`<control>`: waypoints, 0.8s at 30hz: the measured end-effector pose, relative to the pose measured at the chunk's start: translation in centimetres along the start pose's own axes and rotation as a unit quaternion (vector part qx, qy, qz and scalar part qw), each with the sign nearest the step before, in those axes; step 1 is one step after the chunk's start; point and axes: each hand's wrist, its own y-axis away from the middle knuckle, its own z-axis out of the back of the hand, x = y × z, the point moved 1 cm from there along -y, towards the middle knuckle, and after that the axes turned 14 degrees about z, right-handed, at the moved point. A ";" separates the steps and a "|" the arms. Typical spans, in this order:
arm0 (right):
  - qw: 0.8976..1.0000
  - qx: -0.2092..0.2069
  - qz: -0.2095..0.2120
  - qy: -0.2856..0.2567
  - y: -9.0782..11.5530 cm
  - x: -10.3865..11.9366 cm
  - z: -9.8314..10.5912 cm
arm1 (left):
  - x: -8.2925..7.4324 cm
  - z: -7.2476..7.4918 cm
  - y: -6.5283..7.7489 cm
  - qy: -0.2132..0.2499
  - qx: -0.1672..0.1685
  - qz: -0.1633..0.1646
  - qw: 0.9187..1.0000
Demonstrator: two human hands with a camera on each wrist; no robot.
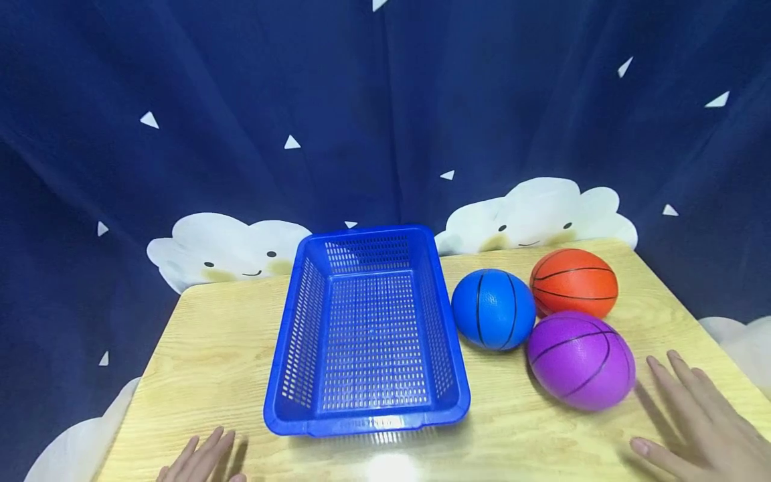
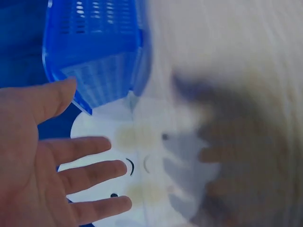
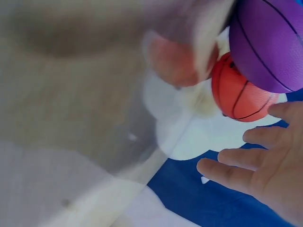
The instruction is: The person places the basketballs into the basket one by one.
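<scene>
My right hand (image 1: 711,422), fingers spread and holding nothing, is just right of a purple ball (image 1: 581,361) marked like a basketball. Behind that ball lies an orange-red ball (image 1: 575,282), and a blue ball (image 1: 494,309) sits to its left, beside a blue plastic basket (image 1: 283,375). No ball is in the basket. At the lower left of the head view, my left hand (image 1: 201,462) is partly cut off by the frame edge. In the left wrist view its fingers (image 2: 94,175) are extended with nothing in them, near the basket's wall (image 2: 94,52).
A light wooden table (image 1: 211,361) bears everything, its right edge running past my right hand. Directly behind it hangs a dark blue curtain (image 1: 361,100) printed with white triangles and smiling clouds.
</scene>
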 end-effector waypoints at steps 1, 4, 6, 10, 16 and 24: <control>1.000 -0.006 -0.005 -0.012 -0.5 0.2 0.2 | -0.6 0.5 0.4 0.041 0.002 0.012 0.999; 0.997 -0.034 -0.038 -0.058 -2.3 1.3 0.8 | -2.4 1.8 0.5 0.188 -0.010 0.024 0.982; 0.993 -0.049 -0.062 -0.083 -3.7 2.2 1.0 | -4.2 2.6 0.2 0.338 0.014 0.057 0.939; 0.988 -0.048 -0.097 -0.107 -6.0 3.8 1.0 | -7.1 3.3 -0.9 0.563 0.074 0.058 0.821; 0.988 -0.044 -0.107 -0.107 -8.2 5.0 0.9 | -10.5 3.5 -1.4 0.602 0.126 0.128 0.778; 0.987 -0.060 -0.100 -0.107 -9.1 4.9 0.1 | -11.1 2.5 -1.2 0.650 0.151 0.136 0.732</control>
